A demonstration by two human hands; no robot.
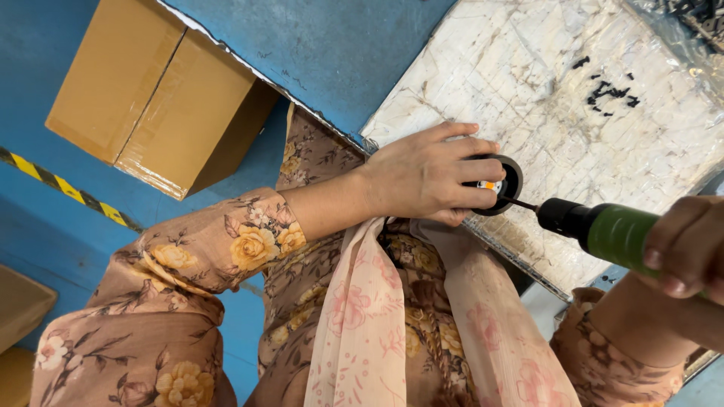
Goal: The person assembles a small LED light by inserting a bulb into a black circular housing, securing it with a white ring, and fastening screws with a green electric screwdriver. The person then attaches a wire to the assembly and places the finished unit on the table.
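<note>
At the frame's centre, the left hand (422, 177) pinched a small black round part (504, 185) between its fingers (471, 197) over the plastic-covered desk (603, 136). At right, the right hand (690, 249) wrapped its fingers around a green electric screwdriver (603, 226), its bit touching the part. A cardboard box (151, 94) sat upper left.

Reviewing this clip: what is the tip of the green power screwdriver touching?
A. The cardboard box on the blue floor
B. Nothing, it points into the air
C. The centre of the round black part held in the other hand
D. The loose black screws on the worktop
C: the green screwdriver in the right hand has its bit at the centre of the round black part, gripped by the left hand.
</note>
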